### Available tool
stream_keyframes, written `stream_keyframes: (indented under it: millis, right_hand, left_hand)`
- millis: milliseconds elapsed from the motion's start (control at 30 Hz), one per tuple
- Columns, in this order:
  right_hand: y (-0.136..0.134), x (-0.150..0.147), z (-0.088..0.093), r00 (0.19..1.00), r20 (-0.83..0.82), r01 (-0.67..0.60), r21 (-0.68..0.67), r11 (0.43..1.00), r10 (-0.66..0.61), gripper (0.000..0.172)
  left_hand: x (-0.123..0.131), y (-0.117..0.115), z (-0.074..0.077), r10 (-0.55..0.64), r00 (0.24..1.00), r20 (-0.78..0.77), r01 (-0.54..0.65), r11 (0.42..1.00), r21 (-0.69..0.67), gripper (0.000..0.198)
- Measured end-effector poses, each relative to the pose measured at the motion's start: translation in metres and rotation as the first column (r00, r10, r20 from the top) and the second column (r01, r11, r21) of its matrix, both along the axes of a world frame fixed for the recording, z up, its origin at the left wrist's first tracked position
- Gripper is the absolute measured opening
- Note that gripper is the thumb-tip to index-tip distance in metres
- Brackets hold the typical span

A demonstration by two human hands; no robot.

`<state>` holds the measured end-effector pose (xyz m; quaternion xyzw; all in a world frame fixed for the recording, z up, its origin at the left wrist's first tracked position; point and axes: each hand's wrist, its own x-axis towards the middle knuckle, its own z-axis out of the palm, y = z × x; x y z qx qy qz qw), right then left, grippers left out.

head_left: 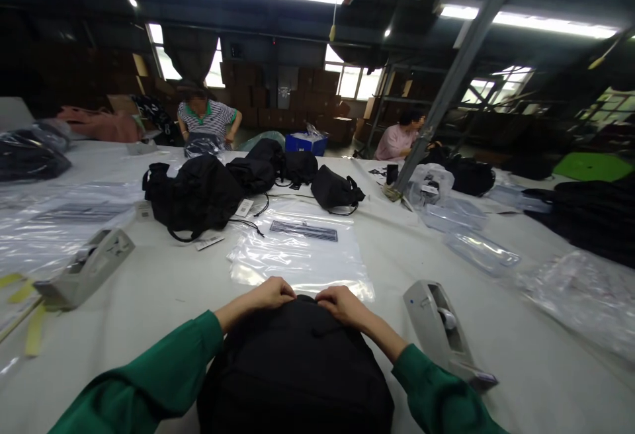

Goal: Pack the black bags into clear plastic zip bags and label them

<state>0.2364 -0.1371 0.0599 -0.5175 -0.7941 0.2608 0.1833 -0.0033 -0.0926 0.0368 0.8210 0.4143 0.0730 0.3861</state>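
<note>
A black fabric bag (pixel 297 374), a backpack by its shape, lies on the table right in front of me. My left hand (pixel 272 294) pinches its far edge on the left, fingers pressed together. On the other side of the same edge, my right hand (pixel 342 305) grips the fabric in a similar way. Just beyond the bag is a stack of clear plastic bags (pixel 297 259) with a printed dark panel. Behind that stack lie several black drawstring bags (pixel 198 189), some with white tags.
Grey tape dispensers stand to the left (pixel 89 268) and right (pixel 446 335). A slanted metal post (pixel 446 83) rises at the table's middle right. Clear plastic wrapping (pixel 585 298) covers the right side. Two people (pixel 206 116) sit across the table, with a blue bin (pixel 306 143) between them.
</note>
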Motion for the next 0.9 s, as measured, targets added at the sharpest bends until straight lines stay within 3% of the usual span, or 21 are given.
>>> stream_keyframes:
  millis: [133,233,333,433,533,633,767,900]
  right_hand:
    - [-0.004,0.013,-0.016,0.997,0.069,0.042,-0.072,0.997,-0.037,0.03]
    - [0.0,0.012,-0.024,0.993,0.116,-0.009,-0.128,0.992,0.024,0.027]
    - [0.016,0.002,-0.036,0.976,0.151,-0.132,-0.175,0.976,0.159,0.017]
    - [0.034,-0.008,-0.05,0.962,0.178,-0.172,-0.194,0.966,0.206,0.02]
    - [0.038,-0.008,-0.057,0.978,0.116,-0.148,-0.206,0.967,0.175,0.028]
    - [0.035,-0.002,-0.06,0.986,0.038,-0.149,-0.218,0.965,0.16,0.035]
    - [0.037,0.001,-0.066,0.985,0.002,-0.167,-0.225,0.96,0.172,0.036]
    - [0.033,0.0,-0.052,0.989,-0.016,-0.151,-0.167,0.974,0.15,0.031]
  left_hand:
    - [-0.004,0.008,-0.009,-0.108,0.981,-0.161,0.102,0.994,-0.043,0.029]
    - [0.0,0.003,-0.008,-0.164,0.948,-0.273,0.156,0.986,-0.053,0.024]
    - [0.009,0.0,-0.01,-0.156,0.92,-0.36,0.148,0.988,-0.05,0.018]
    - [0.013,0.005,-0.02,-0.108,0.915,-0.39,0.1,0.994,-0.041,0.022]
    - [0.011,0.01,-0.024,-0.078,0.93,-0.359,0.073,0.997,-0.029,0.022]
    - [0.009,0.012,-0.018,-0.061,0.96,-0.272,0.061,0.998,-0.008,0.018]
    - [0.013,0.007,-0.011,0.022,0.994,-0.108,-0.021,1.0,0.017,0.029]
    - [0.018,-0.016,-0.021,0.042,0.998,-0.04,-0.044,0.997,-0.061,0.038]
